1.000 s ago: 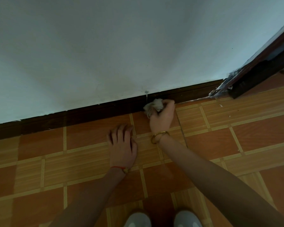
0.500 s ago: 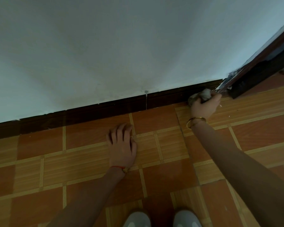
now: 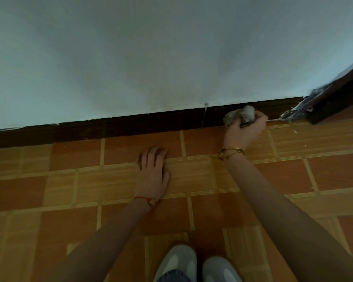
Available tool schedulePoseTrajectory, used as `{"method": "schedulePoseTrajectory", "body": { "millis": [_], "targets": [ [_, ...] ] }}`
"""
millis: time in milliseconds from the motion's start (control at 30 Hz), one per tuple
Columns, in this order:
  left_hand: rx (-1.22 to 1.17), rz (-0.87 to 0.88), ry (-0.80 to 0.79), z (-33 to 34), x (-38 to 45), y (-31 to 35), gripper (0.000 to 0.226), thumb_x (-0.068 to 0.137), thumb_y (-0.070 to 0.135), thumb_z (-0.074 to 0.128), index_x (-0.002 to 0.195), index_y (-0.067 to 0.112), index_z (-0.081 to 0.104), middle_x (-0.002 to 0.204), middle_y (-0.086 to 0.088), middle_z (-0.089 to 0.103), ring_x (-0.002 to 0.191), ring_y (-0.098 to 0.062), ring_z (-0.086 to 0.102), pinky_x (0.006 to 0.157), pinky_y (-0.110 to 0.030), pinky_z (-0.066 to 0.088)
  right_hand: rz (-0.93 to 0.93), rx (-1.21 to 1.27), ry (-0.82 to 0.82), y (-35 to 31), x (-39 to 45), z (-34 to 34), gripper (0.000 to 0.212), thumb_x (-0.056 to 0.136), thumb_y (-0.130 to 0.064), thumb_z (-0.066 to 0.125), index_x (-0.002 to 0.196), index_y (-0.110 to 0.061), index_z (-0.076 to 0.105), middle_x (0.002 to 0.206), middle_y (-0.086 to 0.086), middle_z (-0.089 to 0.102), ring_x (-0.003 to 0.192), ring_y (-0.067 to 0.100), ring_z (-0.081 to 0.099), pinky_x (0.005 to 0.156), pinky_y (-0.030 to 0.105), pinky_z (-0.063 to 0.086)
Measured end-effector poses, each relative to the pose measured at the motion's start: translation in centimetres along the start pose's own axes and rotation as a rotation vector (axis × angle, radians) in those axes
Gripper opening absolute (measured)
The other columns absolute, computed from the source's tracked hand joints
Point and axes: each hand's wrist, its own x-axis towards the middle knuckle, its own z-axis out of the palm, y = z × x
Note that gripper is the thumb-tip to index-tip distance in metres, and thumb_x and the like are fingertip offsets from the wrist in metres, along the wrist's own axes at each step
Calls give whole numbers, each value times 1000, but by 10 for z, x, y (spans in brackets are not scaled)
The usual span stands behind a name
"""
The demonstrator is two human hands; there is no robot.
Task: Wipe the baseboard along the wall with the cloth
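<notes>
A dark brown baseboard [image 3: 130,125] runs along the foot of the pale wall [image 3: 151,58], rising to the right. My right hand [image 3: 244,133] grips a crumpled grey cloth [image 3: 240,116] and holds it against the baseboard, right of a thin vertical seam [image 3: 203,117]. A gold bangle sits on that wrist. My left hand [image 3: 152,175] lies flat on the tiled floor, fingers straight and pointing at the wall, with a red string on the wrist.
Orange and tan floor tiles [image 3: 69,190] cover the ground. A dark door frame [image 3: 334,98] with flaking paint meets the baseboard at the far right. My two grey shoes [image 3: 198,263] show at the bottom edge.
My right hand swept the cloth rightward along the baseboard to the door frame, then came back a short way to the left. My left hand stayed flat on the floor.
</notes>
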Motion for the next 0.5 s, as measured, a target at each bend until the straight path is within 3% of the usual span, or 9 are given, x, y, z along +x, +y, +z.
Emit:
{"method": "schedulePoseTrajectory", "body": {
  "millis": [100,200,333,500],
  "targets": [
    [18,-59,-15,-9,-14,-18,51,93,33,38,141,16,45,144,-11,46,135,-35,39,113,-62,33,-42,34,-25,-11,-25,12,33,82,5,61,111,-5,50,115,7,47,99,12,53,83,10,47],
    [13,-94,3,-17,-24,-31,49,93,32,37,139,17,44,143,-11,47,134,-36,42,114,-62,32,-142,84,-179,-17,-78,34,35,79,8,60,109,-8,51,113,8,48,96,12,54,81,10,46],
    [32,-166,23,-21,-31,-39,51,93,31,36,140,14,47,143,-12,48,134,-35,42,115,-58,30,-250,68,-380,-23,-131,58,36,75,12,59,108,-3,53,112,13,50,92,4,49,76,-1,37],
    [7,-171,62,-20,-32,-49,50,94,29,39,139,13,49,143,-12,48,134,-33,40,114,-58,32,-249,62,-362,-21,-123,56,34,76,7,62,107,-6,55,111,11,50,92,9,53,75,2,39]
  ]
}}
